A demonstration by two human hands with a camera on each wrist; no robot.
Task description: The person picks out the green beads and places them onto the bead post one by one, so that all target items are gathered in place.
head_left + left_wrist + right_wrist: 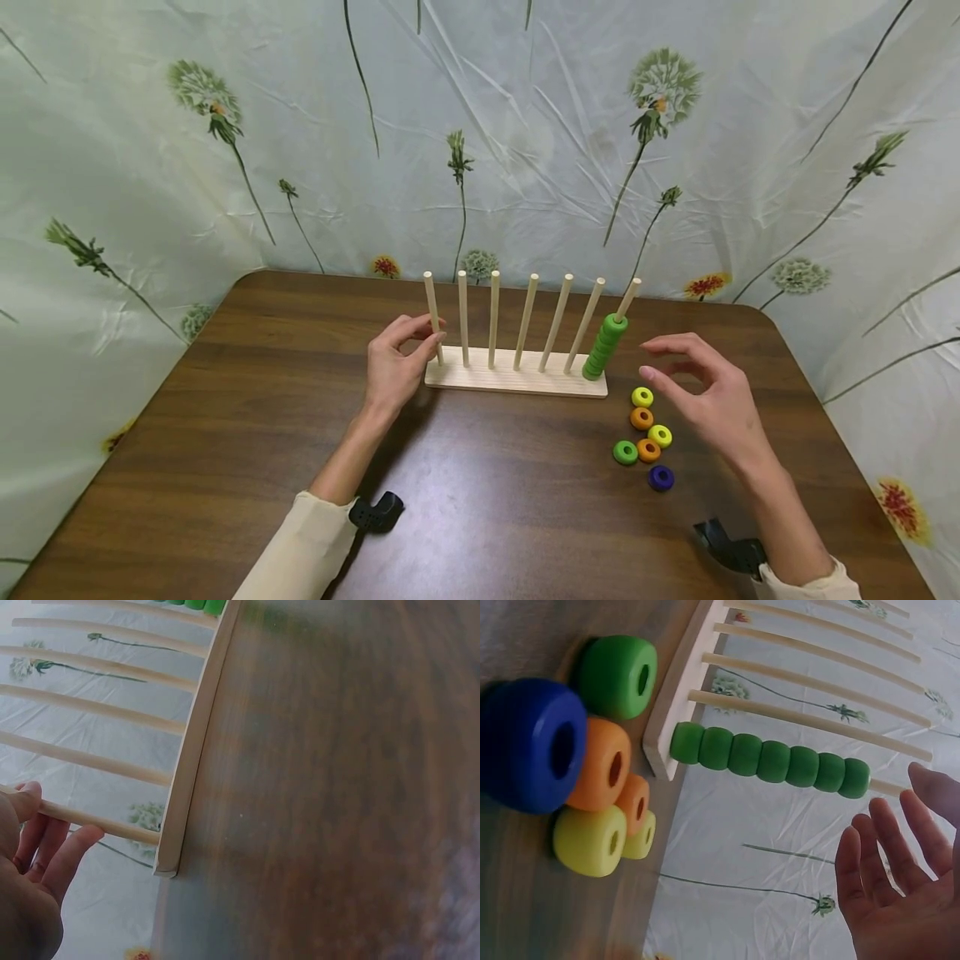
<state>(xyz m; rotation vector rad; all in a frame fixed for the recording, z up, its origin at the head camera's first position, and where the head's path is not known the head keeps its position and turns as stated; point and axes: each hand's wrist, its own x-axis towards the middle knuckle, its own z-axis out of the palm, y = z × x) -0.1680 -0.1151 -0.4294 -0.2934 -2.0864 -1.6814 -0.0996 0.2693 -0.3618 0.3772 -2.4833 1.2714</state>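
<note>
A pale wooden peg rack (517, 382) stands on the table with a row of upright pegs. My left hand (397, 358) holds its leftmost peg (112, 826) between thumb and fingers. Several green rings (759, 757) are stacked on the rightmost peg (628, 300), whose top sticks out bare; the other pegs carry nothing. To the right of that stack, my right hand (708, 400) hovers with fingers spread loosely apart and nothing between them. Below it lie loose rings: a green ring (626, 452), a blue ring (661, 477), two orange rings (641, 418) and two yellow rings (642, 397).
The brown wooden table (510, 533) reaches back to a pale curtain (315, 125) printed with dandelions. A black wrist strap (377, 512) sits on the left forearm, and another black strap (731, 550) on the right one.
</note>
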